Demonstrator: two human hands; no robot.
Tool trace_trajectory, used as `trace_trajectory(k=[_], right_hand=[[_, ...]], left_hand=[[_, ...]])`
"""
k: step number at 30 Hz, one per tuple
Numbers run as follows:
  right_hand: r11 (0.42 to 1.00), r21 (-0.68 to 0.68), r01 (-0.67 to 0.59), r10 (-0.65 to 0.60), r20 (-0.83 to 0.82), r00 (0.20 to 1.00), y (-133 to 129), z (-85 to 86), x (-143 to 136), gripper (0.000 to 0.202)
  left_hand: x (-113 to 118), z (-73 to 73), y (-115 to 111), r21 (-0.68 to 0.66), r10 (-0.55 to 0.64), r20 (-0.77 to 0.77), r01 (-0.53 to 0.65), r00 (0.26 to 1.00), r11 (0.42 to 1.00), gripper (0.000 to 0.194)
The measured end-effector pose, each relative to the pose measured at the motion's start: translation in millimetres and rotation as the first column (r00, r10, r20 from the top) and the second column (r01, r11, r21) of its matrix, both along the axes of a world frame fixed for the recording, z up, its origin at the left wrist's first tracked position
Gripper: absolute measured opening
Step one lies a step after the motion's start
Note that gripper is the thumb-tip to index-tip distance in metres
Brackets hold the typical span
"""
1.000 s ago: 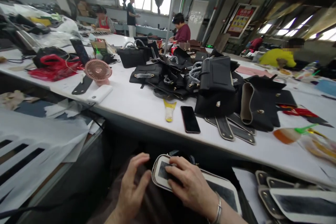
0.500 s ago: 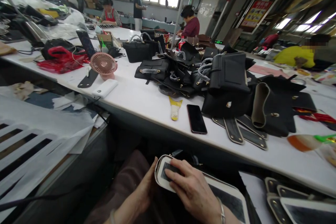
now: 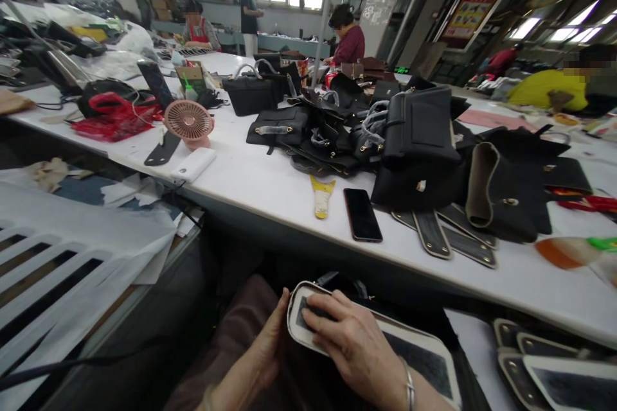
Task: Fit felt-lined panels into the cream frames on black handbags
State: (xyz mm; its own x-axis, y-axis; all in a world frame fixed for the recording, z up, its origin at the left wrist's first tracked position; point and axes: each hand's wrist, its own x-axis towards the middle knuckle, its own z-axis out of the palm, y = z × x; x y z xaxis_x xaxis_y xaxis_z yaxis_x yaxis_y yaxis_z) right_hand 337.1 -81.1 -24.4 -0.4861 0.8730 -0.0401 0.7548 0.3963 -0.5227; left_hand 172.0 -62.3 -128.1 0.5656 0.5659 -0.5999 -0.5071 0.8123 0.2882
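Note:
A long panel with rounded corners, a pale border and a dark middle [image 3: 424, 363] lies over my lap below the table edge. My right hand [image 3: 354, 340] rests on its left end, fingers spread and pressing on the dark surface. At the panel's left rim, my left hand [image 3: 265, 350] holds the edge, its thumb pointing up along the side and its other fingers hidden underneath. A dark handle in clear wrap [image 3: 342, 282] shows just behind the panel.
On the white table [image 3: 270, 199] are a black phone [image 3: 362, 214], a yellow-and-white piece [image 3: 321, 196], a pink fan [image 3: 189, 122], and piled black bags [image 3: 419, 135]. Similar panels [image 3: 573, 379] lie at lower right. Several people are farther back.
The view has shifted slightly. Both hands stay at the panel's left end, with the right fingers in nearly the same place.

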Motion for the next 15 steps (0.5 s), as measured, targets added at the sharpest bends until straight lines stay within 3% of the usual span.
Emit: trace_trajectory(k=[7, 15], right_hand=[[0.999, -0.002, 0.050, -0.050, 0.025, 0.998, 0.7, -1.3, -6.2, 0.029], [0.996, 0.049, 0.079, -0.080, 0.032, 0.996, -4.6, -3.8, -8.9, 0.030]], left_hand=[[-2.0, -0.5, 1.4, 0.013, 0.031, -0.025, -0.031, 0.999, 0.999, 0.058], [-8.7, 1.1, 0.7, 0.078, -0.034, 0.006, 0.033, 0.999, 0.996, 0.071]])
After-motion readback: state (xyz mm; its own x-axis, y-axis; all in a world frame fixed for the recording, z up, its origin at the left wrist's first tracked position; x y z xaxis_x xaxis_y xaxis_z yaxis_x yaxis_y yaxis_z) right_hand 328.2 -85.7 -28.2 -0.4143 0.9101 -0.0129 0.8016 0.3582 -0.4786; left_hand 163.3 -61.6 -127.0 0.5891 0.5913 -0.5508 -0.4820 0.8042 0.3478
